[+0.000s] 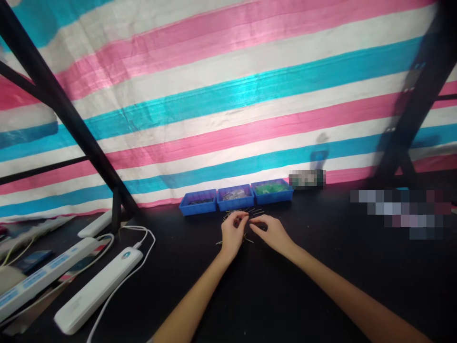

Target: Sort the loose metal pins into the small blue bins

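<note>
pinching thin metal pins (246, 213) on the black table (321, 286), left hand (233, 234) and right hand (272, 233) nearly touch.

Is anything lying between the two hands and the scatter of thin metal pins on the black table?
Nothing visible does. The left hand and right hand rest right at the thin metal pins, fingertips among them on the black table. The three blue trays sit just behind the pins, not in the way.

Both forearms are bare up to the lower frame edge, with no sleeve, watch or band on them. The left hand (233, 233) and right hand (272, 233) wear no gloves or rings; fingers are slim, nails short.
</note>
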A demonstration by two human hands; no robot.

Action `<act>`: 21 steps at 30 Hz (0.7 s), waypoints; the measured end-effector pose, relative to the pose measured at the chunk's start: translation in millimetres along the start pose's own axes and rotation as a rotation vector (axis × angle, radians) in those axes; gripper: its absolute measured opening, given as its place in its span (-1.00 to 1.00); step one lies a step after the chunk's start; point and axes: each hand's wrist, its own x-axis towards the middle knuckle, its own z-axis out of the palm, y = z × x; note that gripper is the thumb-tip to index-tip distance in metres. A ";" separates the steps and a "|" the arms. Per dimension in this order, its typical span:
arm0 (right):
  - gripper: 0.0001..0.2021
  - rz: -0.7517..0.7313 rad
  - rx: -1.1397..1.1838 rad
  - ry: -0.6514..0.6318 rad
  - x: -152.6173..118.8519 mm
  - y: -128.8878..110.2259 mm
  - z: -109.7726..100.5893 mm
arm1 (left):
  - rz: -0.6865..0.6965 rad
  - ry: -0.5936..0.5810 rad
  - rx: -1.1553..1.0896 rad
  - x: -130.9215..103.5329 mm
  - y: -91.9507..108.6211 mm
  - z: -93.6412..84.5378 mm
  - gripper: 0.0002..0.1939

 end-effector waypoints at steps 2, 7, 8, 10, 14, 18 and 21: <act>-0.83 -0.005 0.032 -0.011 -0.1 -2.5 0.2 | -0.045 0.005 -0.086 0.5 1.4 1.8 -0.81; -0.85 0.027 0.121 -0.032 0.2 -7.3 1.1 | -0.082 0.015 -0.195 -0.7 3.8 5.6 -0.80; -0.85 0.037 0.141 -0.039 0.2 -7.8 1.4 | -0.085 0.013 -0.207 -1.1 4.1 6.1 -0.79; -0.84 0.054 0.183 -0.058 0.1 -8.7 2.0 | -0.088 0.006 -0.222 -1.9 4.7 6.9 -0.79; -0.83 0.072 0.248 -0.084 0.1 -10.7 2.7 | -0.073 0.007 -0.212 -3.1 5.6 7.9 -0.80; -0.81 0.107 0.320 -0.079 1.2 -11.7 2.8 | -0.049 0.049 -0.194 -3.4 7.8 6.8 -0.81; -0.79 0.121 0.342 -0.075 1.6 -10.4 3.9 | -0.046 0.062 -0.188 -2.9 10.3 4.5 -0.81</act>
